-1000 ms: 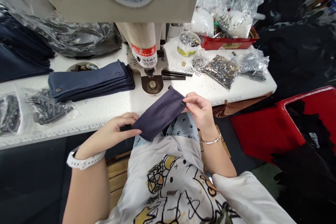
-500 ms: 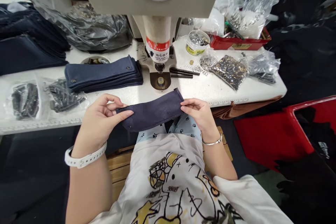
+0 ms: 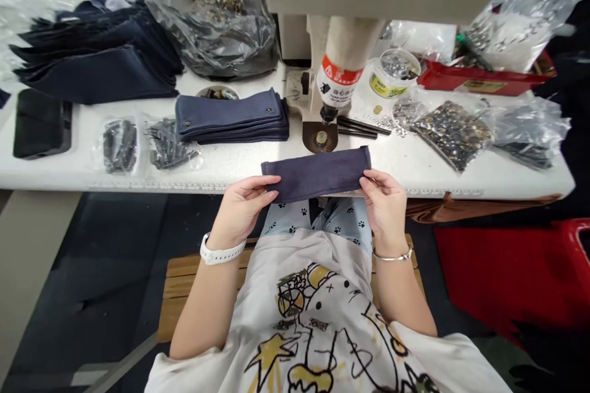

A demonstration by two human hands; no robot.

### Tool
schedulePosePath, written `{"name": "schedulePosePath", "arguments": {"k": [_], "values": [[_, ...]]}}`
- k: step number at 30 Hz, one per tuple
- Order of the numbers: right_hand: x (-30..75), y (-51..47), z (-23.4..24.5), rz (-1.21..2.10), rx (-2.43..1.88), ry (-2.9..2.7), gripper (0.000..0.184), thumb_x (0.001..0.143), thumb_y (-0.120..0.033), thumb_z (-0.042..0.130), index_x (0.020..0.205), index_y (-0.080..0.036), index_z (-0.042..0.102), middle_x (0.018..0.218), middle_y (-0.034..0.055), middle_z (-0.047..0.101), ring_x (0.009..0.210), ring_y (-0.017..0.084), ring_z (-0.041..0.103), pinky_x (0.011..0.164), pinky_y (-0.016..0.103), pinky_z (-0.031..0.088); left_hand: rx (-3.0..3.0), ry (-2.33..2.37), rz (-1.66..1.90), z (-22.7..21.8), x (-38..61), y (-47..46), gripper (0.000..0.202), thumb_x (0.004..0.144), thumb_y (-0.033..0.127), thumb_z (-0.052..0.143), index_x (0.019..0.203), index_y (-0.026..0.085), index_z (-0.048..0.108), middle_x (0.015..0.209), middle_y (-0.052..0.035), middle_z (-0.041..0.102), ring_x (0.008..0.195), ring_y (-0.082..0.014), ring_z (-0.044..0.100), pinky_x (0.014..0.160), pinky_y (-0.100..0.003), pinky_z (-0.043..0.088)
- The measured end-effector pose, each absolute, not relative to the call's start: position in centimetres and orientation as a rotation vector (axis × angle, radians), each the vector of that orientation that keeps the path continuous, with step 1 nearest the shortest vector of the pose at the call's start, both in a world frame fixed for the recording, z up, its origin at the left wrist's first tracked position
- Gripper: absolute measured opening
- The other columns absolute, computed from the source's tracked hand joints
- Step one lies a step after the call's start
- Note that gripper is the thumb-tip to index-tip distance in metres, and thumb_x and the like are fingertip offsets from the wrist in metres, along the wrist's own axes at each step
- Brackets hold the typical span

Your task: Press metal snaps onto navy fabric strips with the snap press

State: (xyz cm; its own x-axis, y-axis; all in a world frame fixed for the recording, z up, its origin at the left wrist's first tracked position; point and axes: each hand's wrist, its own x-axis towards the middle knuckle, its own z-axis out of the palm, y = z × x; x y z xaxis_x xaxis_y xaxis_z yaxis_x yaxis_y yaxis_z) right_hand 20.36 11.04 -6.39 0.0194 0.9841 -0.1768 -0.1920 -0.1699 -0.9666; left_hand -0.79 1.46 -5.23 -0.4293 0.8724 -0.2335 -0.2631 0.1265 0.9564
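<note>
A dark navy fabric strip (image 3: 319,175) is stretched between my two hands, just in front of the snap press's die (image 3: 321,138). My left hand (image 3: 249,206) pinches its left end between thumb and fingers. At the other end, my right hand (image 3: 381,199) grips the lower right corner. The strip lies flat and nearly level over the table's front edge. Above the die is the press head (image 3: 340,77) with a red warning label. To the left sits a stack of navy strips (image 3: 230,115) with metal snaps at the top one's ends.
Farther left are a larger fabric pile (image 3: 101,73) and a black phone (image 3: 42,123). Bags of black parts (image 3: 120,144) lie near the front edge. On the right are a tub of snaps (image 3: 394,73), a bag of metal fasteners (image 3: 454,129) and a red tray (image 3: 488,78).
My view has shifted left. The strip is now held straighter and more level, with its left end raised. Both hands still hold it.
</note>
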Motion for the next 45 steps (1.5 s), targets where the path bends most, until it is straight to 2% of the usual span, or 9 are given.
{"name": "schedulePosePath", "arguments": {"k": [7, 16, 21, 26, 30, 35, 40, 43, 45], "values": [[20.8, 11.3, -7.3, 1.46, -1.209, -1.039, 0.023, 0.056, -0.024, 0.075, 0.078, -0.022, 0.07, 0.096, 0.002, 0.067, 0.072, 0.011, 0.061, 0.069, 0.029, 0.055, 0.69, 1.449, 1.362, -4.4, -2.5, 0.9, 0.035, 0.056, 0.016, 0.073, 0.09, 0.022, 0.073, 0.062, 0.0, 0.063, 0.059, -0.0101, 0.056, 0.065, -0.027, 0.051], [19.8, 10.9, -7.3, 1.578, -1.121, -1.136, 0.018, 0.065, -0.025, 0.068, 0.082, -0.024, 0.071, 0.106, 0.0014, 0.065, 0.084, 0.013, 0.064, 0.071, 0.028, 0.056, 0.774, 1.618, 1.338, -2.6, -4.5, 0.6, 0.036, 0.054, 0.016, 0.076, 0.089, 0.023, 0.073, 0.041, 0.0082, 0.034, 0.044, -0.0061, 0.032, 0.049, -0.025, 0.039], [17.8, 10.4, -7.1, 1.553, -1.093, -1.235, 0.021, 0.062, -0.026, 0.074, 0.083, -0.024, 0.071, 0.104, 0.0011, 0.064, 0.086, 0.013, 0.064, 0.082, 0.031, 0.055, 0.682, 1.638, 1.463, -2.2, -5.0, 0.4, 0.043, 0.051, 0.02, 0.079, 0.093, 0.024, 0.072, 0.044, 0.0072, 0.041, 0.048, -0.008, 0.036, 0.057, -0.028, 0.046], [15.5, 10.3, -6.6, 1.576, -1.099, -1.203, 0.021, 0.062, -0.027, 0.074, 0.082, -0.023, 0.07, 0.104, 0.0012, 0.064, 0.079, 0.012, 0.064, 0.078, 0.031, 0.056, 0.725, 1.848, 1.471, -2.0, -6.3, -0.5, 0.043, 0.053, 0.016, 0.078, 0.095, 0.024, 0.072, 0.042, 0.0098, 0.019, 0.045, -0.0064, 0.022, 0.053, -0.026, 0.043], [14.2, 10.3, -6.5, 1.647, -1.06, -1.221, 0.021, 0.062, -0.025, 0.074, 0.083, -0.023, 0.07, 0.104, 0.0007, 0.064, 0.08, 0.012, 0.064, 0.079, 0.032, 0.056, 0.762, 1.929, 1.367, -1.5, -8.0, -1.8, 0.051, 0.051, 0.018, 0.079, 0.101, 0.027, 0.07, 0.046, 0.0086, 0.033, 0.048, -0.0063, 0.03, 0.051, -0.024, 0.043], [11.4, 10.3, -5.0, 1.582, -0.981, -1.365, 0.019, 0.062, -0.022, 0.073, 0.081, -0.021, 0.07, 0.099, 0.0022, 0.063, 0.085, 0.012, 0.062, 0.086, 0.032, 0.053, 0.82, 1.925, 1.421, -1.1, -10.9, -2.4, 0.042, 0.055, 0.017, 0.077, 0.096, 0.024, 0.071, 0.044, 0.0084, 0.03, 0.048, -0.006, 0.026, 0.048, -0.024, 0.036], [6.2, 12.6, -2.2, 1.298, -0.906, -1.507, 0.009, 0.07, -0.022, 0.067, 0.079, -0.02, 0.068, 0.094, 0.0027, 0.064, 0.085, 0.013, 0.061, 0.081, 0.03, 0.053, 0.85, 1.923, 1.752, -0.2, -14.2, 0.9, 0.034, 0.053, 0.015, 0.077, 0.087, 0.017, 0.073, 0.063, 0.0024, 0.06, 0.059, -0.0086, 0.047, 0.063, -0.027, 0.046], [3.3, 14.9, -1.7, 1.023, -0.972, -1.736, 0.013, 0.076, -0.017, 0.059, 0.087, -0.018, 0.066, 0.095, 0.0044, 0.064, 0.086, 0.015, 0.06, 0.082, 0.033, 0.051, 0.94, 2.05, 1.817, -0.4, -15.8, 3.8, 0.034, 0.058, 0.013, 0.074, 0.092, 0.013, 0.071, 0.077, -0.0022, 0.066, 0.068, -0.0107, 0.054, 0.077, -0.034, 0.049], [2.1, 16.2, -2.1, 0.851, -1.048, -1.945, 0.015, 0.078, -0.012, 0.055, 0.089, -0.014, 0.066, 0.093, 0.0077, 0.064, 0.087, 0.018, 0.059, 0.086, 0.037, 0.049, 0.962, 2.244, 1.595, -1.2, -16.5, 5.3, 0.033, 0.063, 0.015, 0.071, 0.095, 0.012, 0.07, 0.075, -0.003, 0.065, 0.067, -0.0126, 0.055, 0.078, -0.038, 0.049]]}}
